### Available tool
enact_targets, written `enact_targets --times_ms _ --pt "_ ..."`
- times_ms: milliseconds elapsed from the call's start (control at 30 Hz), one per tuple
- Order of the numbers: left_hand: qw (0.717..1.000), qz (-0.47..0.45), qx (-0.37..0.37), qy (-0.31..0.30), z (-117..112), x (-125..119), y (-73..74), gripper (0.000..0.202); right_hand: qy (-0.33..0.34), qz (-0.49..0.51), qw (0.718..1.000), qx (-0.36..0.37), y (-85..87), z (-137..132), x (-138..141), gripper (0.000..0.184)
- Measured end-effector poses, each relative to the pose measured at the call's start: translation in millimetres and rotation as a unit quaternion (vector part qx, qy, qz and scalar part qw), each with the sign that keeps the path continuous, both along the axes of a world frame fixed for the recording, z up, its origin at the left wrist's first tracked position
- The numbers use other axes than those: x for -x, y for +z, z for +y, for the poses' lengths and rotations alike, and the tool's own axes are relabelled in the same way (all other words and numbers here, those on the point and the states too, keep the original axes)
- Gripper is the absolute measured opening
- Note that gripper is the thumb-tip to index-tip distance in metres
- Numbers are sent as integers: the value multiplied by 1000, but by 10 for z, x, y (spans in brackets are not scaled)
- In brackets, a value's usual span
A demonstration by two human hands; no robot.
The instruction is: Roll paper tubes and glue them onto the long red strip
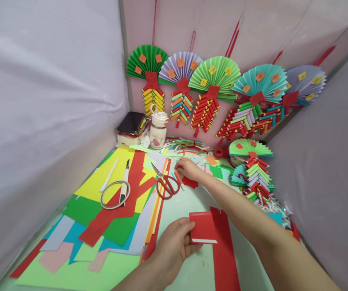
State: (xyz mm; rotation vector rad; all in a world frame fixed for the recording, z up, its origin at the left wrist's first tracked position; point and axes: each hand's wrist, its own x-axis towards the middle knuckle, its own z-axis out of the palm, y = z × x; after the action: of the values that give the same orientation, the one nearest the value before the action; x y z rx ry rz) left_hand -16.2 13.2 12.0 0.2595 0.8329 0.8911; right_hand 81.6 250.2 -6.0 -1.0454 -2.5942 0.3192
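Over on the left it's a big spread of coloured paper (81, 210), with a silver ring (102, 200) and a craft knife (126, 178) lying on top, then red-handled scissors (163, 176) at the right edge of the pile. Next along, the left hand (177, 238) has the folded red piece (202, 226) pinched between thumb and fingers, up near the bench (181, 206), white strip along its near edge. Farther off, the right hand (189, 167) is by a small red stick (179, 180), fingers curled in — can't tell if it's gripping anything. I'd read this as mid-fold or mid-join, with the right hand after something small. That move calls for a neat fingertip pinch while the left keeps the fold flat. Right of that there's a long red strip (227, 258), partly behind the folded piece, then a finished-looking fan ornament (257, 178) at the far right.
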Motion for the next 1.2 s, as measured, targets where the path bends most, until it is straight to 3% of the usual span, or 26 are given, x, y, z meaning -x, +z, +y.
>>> enact_targets --times_ms 167,300,467,700,900,1000,1067,1200 --pt "1000 1 -4 -1 0 -3 -4 14 -64 18 998 -6 84 -83 3 14" --pt "1000 6 -14 -4 0 5 -20 14 -143 123 980 62 261 -198 -174 11" --pt "999 27 -38 3 7 13 -6 16 -212 285 921 162 525 -487 -527 16" --pt "996 47 -72 32 10 -6 -69 9 -269 422 845 188 747 -1182 -951 30" --pt "986 79 -137 48 25 -27 -71 13 -287 484 808 175 682 -1794 -995 28" --pt "968 145 -181 95 53 -21 -65 40 -287 493 804 169 578 -2090 -871 24" --pt "943 204 -233 123 74 -4 -74 51 -284 498 801 173 479 -2248 -769 23" --pt "852 355 -374 96 98 33 -124 19 -279 492 811 151 254 -2427 -611 23"
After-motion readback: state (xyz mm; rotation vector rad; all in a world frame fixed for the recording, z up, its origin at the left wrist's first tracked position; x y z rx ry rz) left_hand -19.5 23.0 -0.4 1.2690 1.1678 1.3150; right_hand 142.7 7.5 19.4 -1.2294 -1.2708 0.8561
